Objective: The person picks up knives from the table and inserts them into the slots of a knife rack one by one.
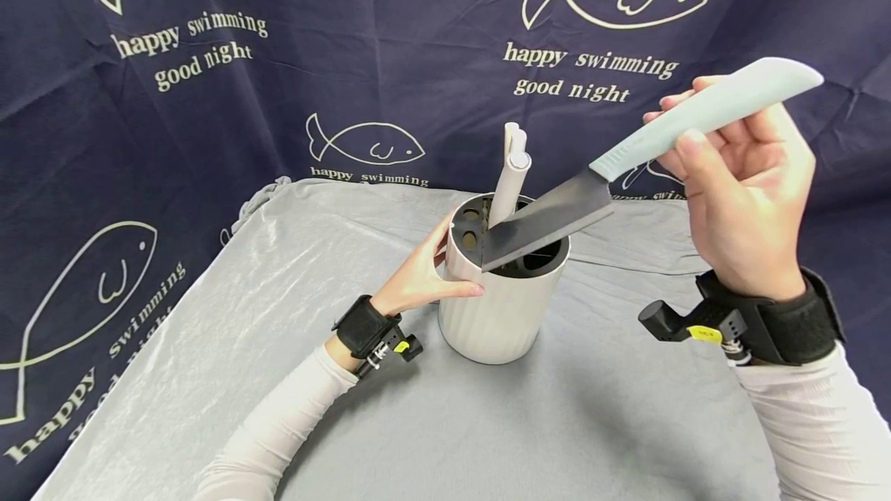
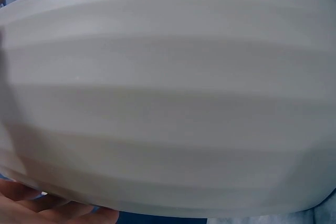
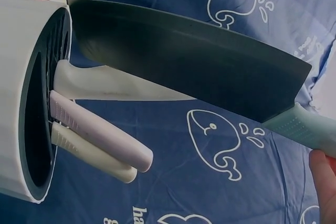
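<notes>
A white ribbed knife block [image 1: 497,319], round with a black slotted top, stands upright on the grey cloth. My left hand [image 1: 418,273] grips its left side near the rim, thumb across the front and fingers round the back; the ribbed wall fills most of the left wrist view. My right hand [image 1: 755,168] holds a kitchen knife [image 1: 550,219] by its pale blue-green handle [image 1: 717,107], raised at the right. The broad dark blade slants down to the left, its tip overlapping the slotted top in the head view. In the right wrist view, the tip is right at the rim.
Several pale knife handles [image 3: 100,132] stick up from the block, close behind the blade. Grey cloth [image 1: 557,424] covers the table. A dark blue curtain [image 1: 431,60] with fish drawings and lettering hangs behind it.
</notes>
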The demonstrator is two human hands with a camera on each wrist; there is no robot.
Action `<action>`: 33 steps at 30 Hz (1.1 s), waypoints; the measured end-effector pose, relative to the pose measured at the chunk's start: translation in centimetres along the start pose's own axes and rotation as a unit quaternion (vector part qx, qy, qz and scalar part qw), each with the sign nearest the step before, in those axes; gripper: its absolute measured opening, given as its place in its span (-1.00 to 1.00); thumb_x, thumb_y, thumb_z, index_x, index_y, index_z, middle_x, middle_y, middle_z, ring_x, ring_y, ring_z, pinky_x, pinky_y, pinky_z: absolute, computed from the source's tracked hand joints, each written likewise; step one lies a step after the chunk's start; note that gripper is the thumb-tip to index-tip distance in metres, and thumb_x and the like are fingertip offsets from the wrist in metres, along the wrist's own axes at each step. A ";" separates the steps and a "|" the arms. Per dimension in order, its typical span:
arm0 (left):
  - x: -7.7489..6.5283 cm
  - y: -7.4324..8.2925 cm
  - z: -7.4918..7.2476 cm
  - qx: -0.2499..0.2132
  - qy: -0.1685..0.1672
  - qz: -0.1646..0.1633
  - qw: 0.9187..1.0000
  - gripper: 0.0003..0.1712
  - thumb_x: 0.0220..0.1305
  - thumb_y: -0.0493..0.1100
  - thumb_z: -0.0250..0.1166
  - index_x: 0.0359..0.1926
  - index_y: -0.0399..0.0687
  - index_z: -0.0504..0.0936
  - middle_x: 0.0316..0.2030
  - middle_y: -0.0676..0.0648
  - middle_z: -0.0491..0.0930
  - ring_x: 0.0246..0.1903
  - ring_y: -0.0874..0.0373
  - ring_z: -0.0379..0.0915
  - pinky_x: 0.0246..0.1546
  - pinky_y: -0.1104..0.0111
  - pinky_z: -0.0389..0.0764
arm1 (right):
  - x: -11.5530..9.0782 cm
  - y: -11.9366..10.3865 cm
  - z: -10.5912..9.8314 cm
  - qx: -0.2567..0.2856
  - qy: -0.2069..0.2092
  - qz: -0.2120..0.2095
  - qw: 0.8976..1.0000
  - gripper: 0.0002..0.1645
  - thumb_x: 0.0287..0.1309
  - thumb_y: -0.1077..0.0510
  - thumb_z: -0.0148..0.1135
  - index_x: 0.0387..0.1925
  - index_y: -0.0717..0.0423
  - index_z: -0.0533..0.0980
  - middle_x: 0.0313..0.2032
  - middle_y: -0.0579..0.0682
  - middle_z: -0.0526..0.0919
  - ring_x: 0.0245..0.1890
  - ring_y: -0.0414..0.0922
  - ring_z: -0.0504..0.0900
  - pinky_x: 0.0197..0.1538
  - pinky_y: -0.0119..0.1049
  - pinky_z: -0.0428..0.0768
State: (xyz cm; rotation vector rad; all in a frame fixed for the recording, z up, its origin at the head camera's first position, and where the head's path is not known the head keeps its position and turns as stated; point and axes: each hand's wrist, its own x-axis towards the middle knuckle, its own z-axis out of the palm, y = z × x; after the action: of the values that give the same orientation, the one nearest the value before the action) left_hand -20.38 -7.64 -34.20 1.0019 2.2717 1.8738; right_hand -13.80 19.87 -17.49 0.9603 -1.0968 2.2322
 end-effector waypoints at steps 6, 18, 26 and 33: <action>0.0 -0.1 0.0 -0.005 -0.001 0.002 1.000 0.30 -0.12 0.08 0.59 0.53 0.27 -0.06 0.46 0.16 0.06 0.40 0.15 0.09 0.41 0.15 0.24 | -0.1 -0.1 0.4 0.002 -0.006 -0.013 1.000 -0.51 -0.01 0.74 0.04 0.04 0.73 0.29 -0.17 0.48 0.57 -0.16 0.27 0.63 -0.08 -0.03 0.72; 0.2 0.1 0.0 0.001 -0.002 0.006 1.000 0.28 -0.09 -0.10 0.59 0.53 0.23 -0.05 0.46 0.17 0.08 0.39 0.16 0.12 0.39 0.15 0.27 | 0.2 0.1 0.9 -0.024 -0.013 -0.038 0.999 -0.46 -0.13 0.71 0.21 -0.01 0.74 0.32 -0.19 0.46 0.58 -0.14 0.25 0.62 -0.04 -0.06 0.71; 0.1 0.2 0.0 0.001 -0.001 0.001 1.000 0.28 -0.10 0.00 0.59 0.53 0.28 -0.05 0.46 0.19 0.07 0.39 0.17 0.12 0.39 0.12 0.28 | 0.3 0.6 1.0 -0.077 -0.026 -0.043 0.996 -0.47 -0.10 0.67 0.21 -0.01 0.75 0.33 -0.20 0.44 0.60 -0.17 0.22 0.64 -0.14 -0.19 0.72; 0.0 0.1 0.0 -0.001 -0.001 0.002 1.000 0.29 -0.12 0.13 0.58 0.53 0.24 -0.05 0.46 0.18 0.07 0.39 0.15 0.11 0.38 0.11 0.28 | 0.5 0.9 1.0 -0.087 -0.021 -0.030 0.996 -0.55 -0.05 0.68 0.15 -0.02 0.67 0.38 -0.19 0.40 0.62 -0.14 0.18 0.67 -0.11 -0.20 0.73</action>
State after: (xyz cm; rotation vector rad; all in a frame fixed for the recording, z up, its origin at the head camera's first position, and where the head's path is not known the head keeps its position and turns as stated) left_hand -20.36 -7.62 -34.07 1.0075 2.2690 1.8748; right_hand -14.31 18.55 -17.14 0.9565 -1.2404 2.0392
